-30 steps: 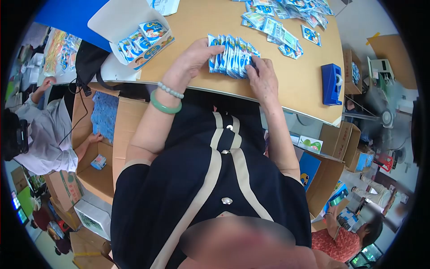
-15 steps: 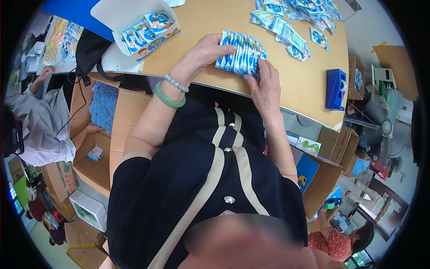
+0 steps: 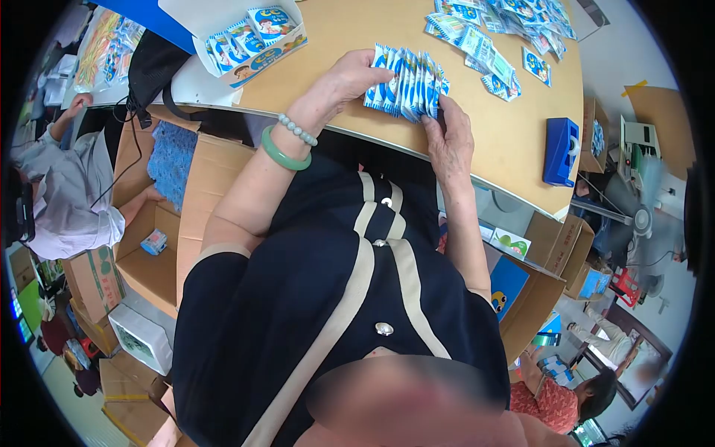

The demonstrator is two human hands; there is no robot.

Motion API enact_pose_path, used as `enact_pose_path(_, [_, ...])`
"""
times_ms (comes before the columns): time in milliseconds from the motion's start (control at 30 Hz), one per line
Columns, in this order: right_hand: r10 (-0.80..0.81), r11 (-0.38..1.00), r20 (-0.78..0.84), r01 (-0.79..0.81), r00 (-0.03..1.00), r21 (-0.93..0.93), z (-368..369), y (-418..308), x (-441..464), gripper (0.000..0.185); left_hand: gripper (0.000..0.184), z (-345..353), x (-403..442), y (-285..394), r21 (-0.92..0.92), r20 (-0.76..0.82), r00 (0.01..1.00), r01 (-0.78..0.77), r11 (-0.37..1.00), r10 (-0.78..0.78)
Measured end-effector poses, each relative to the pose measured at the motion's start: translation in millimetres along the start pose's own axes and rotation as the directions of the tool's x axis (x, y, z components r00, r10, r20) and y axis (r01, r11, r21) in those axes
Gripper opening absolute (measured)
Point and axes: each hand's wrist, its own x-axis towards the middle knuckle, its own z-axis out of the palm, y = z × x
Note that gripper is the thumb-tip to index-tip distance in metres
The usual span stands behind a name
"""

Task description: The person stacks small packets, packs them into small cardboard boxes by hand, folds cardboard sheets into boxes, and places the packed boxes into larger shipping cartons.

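Observation:
A row of blue-and-white sachets (image 3: pixel 404 86) stands on edge, pressed together, at the near edge of the table. My left hand (image 3: pixel 348 79), with a beaded bracelet and a green bangle on its wrist, grips the left end of the row. At the right end, my right hand (image 3: pixel 451 135) holds the sachets between thumb and fingers. Some of its fingertips are hidden behind the row. Up and to the left is an open white display box (image 3: pixel 262 65) with similar sachets inside. A loose pile of sachets (image 3: pixel 521 26) lies at the far right of the table.
A blue tape dispenser (image 3: pixel 558 151) sits by the right table edge. One sachet (image 3: pixel 536 67) lies apart from the pile. Open cardboard boxes (image 3: pixel 149 268) stand below on the left, where a co-worker's sleeve (image 3: pixel 78 201) shows. A fan (image 3: pixel 642 216) is at right.
Both hands still hold the row of sachets. The whole view has shifted slightly. My right hand's fingers sit a little differently at the row's right end.

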Motion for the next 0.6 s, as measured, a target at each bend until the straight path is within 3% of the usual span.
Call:
enact_pose_path(67, [0.000, 1.000, 0.007, 0.000, 1.000, 0.005, -0.5, -0.8, 1.0, 0.048, 0.029, -0.3, -0.4, -0.1, 0.000, 0.001, 1.000, -0.003, 1.000, 0.003])
enact_pose_path(167, [-0.043, 0.998, 0.009, 0.043, 0.999, -0.039, -1.3, -2.1, 0.8, 0.048, 0.024, 0.0, -0.4, -4.6, -0.142, -0.003, 0.998, -0.063, 0.988, 0.063])
enact_pose_path(433, [0.036, 0.999, 0.096, -0.037, 0.995, 0.005, -4.7, -0.6, 3.5, 0.051, 0.031, -10.1, 0.5, -0.2, -0.056, 0.060, 0.996, 0.067, 0.996, -0.063])
enact_pose_path(600, [0.026, 1.000, 0.052, -0.025, 0.998, -0.018, -2.0, 0.7, 2.1, 0.047, 0.032, -16.5, 5.1, -3.8, -0.075, 0.098, 0.992, 0.083, 0.994, -0.075])
